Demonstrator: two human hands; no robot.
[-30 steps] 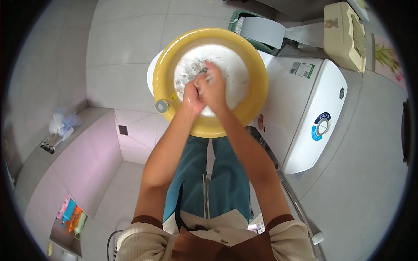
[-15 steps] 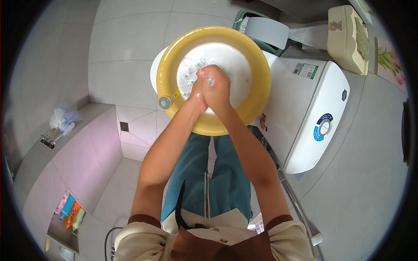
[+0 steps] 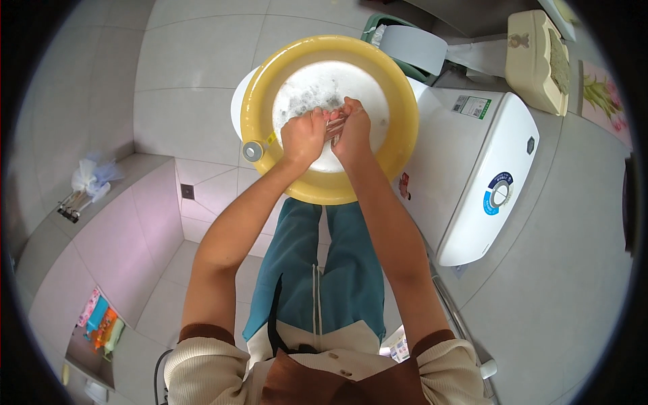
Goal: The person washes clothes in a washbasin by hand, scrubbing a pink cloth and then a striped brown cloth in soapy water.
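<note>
A yellow round basin (image 3: 253,108) holds water covered with white suds (image 3: 358,88). Over the suds, my left hand (image 3: 304,138) is closed, with its knuckles turned up. My right hand (image 3: 354,131) is closed close beside it. Stretched between the two hands is a small, wet, pinkish, creased piece of what looks like thin cloth (image 3: 335,127); both hands grip it. Most of it is hidden by the fingers. A grey round plug (image 3: 252,151) sits on the basin's near left rim.
To the right stands a white appliance with a dial (image 3: 500,196). Behind it are a green bin (image 3: 371,28) with a grey lid and a beige container (image 3: 533,61). A ledge at left holds a mesh bath puff (image 3: 91,179); colourful packets (image 3: 101,320) lie lower left.
My hands have drawn apart from being clasped together, the left one moving leftward. The wet cloth now shows stretched between them. The view has shifted slightly.
</note>
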